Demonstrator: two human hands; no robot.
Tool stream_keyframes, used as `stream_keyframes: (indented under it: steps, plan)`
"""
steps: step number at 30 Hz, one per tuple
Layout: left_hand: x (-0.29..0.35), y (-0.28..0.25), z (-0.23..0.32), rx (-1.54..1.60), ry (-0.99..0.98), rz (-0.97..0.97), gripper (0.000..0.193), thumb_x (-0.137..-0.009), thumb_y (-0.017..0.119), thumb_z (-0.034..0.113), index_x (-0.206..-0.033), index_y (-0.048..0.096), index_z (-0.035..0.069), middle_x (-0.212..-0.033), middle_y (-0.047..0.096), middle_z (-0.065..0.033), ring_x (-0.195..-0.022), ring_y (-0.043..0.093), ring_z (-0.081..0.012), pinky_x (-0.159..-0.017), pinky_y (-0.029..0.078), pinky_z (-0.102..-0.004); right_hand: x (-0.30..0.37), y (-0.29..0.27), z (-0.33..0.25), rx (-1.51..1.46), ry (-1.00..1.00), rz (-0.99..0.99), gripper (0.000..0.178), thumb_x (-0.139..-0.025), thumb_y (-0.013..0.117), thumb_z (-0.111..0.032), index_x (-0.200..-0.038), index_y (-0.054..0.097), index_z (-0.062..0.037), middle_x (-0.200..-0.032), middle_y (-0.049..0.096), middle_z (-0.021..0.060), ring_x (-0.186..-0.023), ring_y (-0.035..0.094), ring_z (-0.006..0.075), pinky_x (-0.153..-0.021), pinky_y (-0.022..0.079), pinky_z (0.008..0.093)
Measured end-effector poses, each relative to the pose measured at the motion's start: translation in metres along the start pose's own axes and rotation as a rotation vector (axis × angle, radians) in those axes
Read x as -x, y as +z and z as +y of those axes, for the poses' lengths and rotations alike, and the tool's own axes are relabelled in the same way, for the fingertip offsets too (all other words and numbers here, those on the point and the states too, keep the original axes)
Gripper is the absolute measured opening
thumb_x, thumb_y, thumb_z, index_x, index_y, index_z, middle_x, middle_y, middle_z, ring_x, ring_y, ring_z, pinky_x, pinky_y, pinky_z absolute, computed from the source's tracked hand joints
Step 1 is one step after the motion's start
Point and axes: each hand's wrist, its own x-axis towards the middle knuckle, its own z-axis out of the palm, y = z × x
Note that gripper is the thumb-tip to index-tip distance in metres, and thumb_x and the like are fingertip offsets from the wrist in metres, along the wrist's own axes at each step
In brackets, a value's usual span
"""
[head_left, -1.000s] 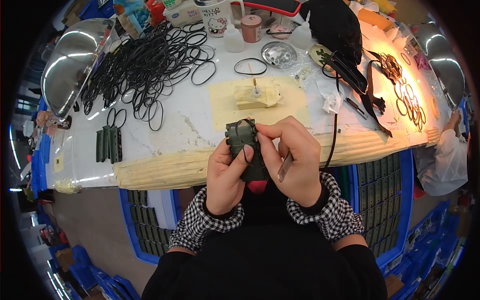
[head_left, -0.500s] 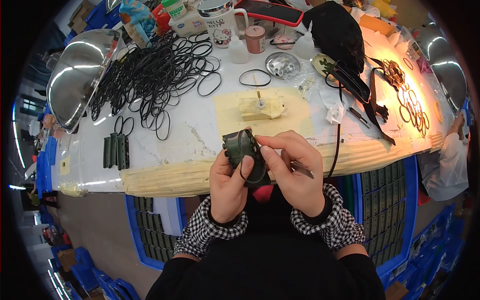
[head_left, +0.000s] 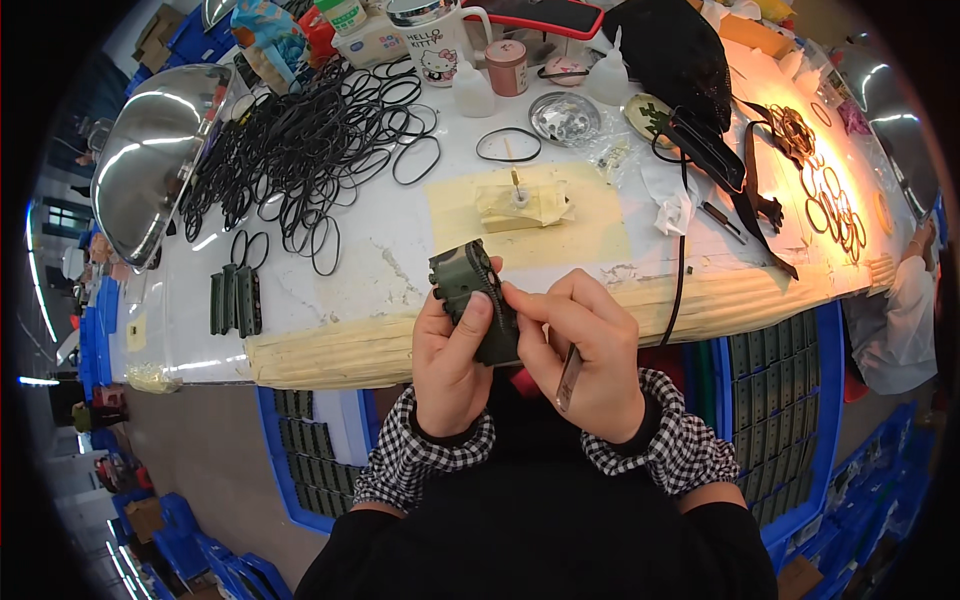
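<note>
In my left hand [head_left: 448, 350] is a dark green moulded part [head_left: 462, 283] with a ridged edge, my thumb lying across its face. A thin black rubber band [head_left: 497, 298] runs along the part's right side. Thumb and forefinger of my right hand [head_left: 588, 345] are pinched together against that side, at the band. A slim, flat metal tool [head_left: 570, 378] is tucked in the curled fingers of the same hand; its tip is hidden. Both hands are just over the padded front edge of the table.
A tangle of black rubber bands [head_left: 300, 150] covers the back left. Similar green parts [head_left: 236, 300] stand at left. A taped block with a pin [head_left: 520, 205] sits mid-table. Blue trays of green parts [head_left: 770, 410] flank me below. A black cable [head_left: 681, 290] hangs over the right edge.
The green part has turned and tilted in my left hand. The band's loose loop, hanging across it before, now lies along its side. The metal tool has swung downward in my right hand.
</note>
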Motion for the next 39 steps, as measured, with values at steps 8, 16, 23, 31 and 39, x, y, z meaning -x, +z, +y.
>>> stream_keyframes:
  steps: [8, 16, 23, 31, 39]
  plan:
    - [0.0, 0.0, 0.007, 0.095, -0.065, -0.055, 0.03, -0.098, 0.051, 0.015, -0.124, 0.051, 0.002, -0.115, 0.062, -0.0098, -0.105, 0.061, -0.0185, -0.092, 0.052, -0.0344, -0.013, -0.007, 0.0, -0.077, 0.008, -0.003, 0.027, -0.081, 0.066, 0.006, -0.107, 0.068, -0.0021, -0.082, 0.057, 0.0056, -0.061, 0.056, 0.0083, -0.045, 0.043, 0.022]
    - [0.002, 0.001, 0.004, 0.147, -0.057, -0.106, 0.03, -0.098, 0.051, 0.012, -0.127, 0.049, 0.002, -0.12, 0.059, -0.0104, -0.11, 0.059, -0.0184, -0.094, 0.05, -0.0341, -0.015, -0.004, -0.003, -0.05, -0.028, 0.027, 0.028, -0.082, 0.066, 0.005, -0.109, 0.068, -0.002, -0.084, 0.061, 0.0073, -0.062, 0.057, 0.0116, -0.049, 0.045, 0.0241]
    - [0.004, -0.003, 0.002, 0.136, -0.084, -0.084, 0.027, -0.097, 0.053, 0.009, -0.124, 0.052, 0.003, -0.118, 0.06, -0.009, -0.109, 0.06, -0.0176, -0.093, 0.051, -0.0334, -0.011, -0.003, 0.001, 0.007, -0.11, 0.03, 0.029, -0.079, 0.067, 0.005, -0.107, 0.068, -0.0009, -0.08, 0.058, 0.007, -0.061, 0.058, 0.0156, -0.052, 0.047, 0.0265]
    - [0.006, 0.007, 0.001, 0.047, -0.089, 0.039, 0.031, -0.096, 0.055, 0.01, -0.126, 0.052, 0.002, -0.118, 0.061, -0.0095, -0.108, 0.06, -0.0184, -0.094, 0.049, -0.0323, -0.006, -0.003, 0.005, 0.067, -0.092, 0.018, 0.027, -0.077, 0.067, 0.006, -0.103, 0.068, -0.0006, -0.078, 0.056, 0.0069, -0.06, 0.058, 0.0163, -0.052, 0.047, 0.028]
    - [-0.006, 0.007, 0.012, -0.211, 0.15, -0.04, 0.036, -0.095, 0.054, 0.005, -0.129, 0.046, -0.002, -0.119, 0.061, -0.0128, -0.11, 0.06, -0.0233, -0.098, 0.047, -0.0351, -0.017, -0.011, 0.001, 0.045, -0.086, -0.007, 0.022, -0.079, 0.065, 0.006, -0.099, 0.068, -0.0026, -0.078, 0.058, 0.0057, -0.056, 0.054, 0.0128, -0.048, 0.042, 0.0259]
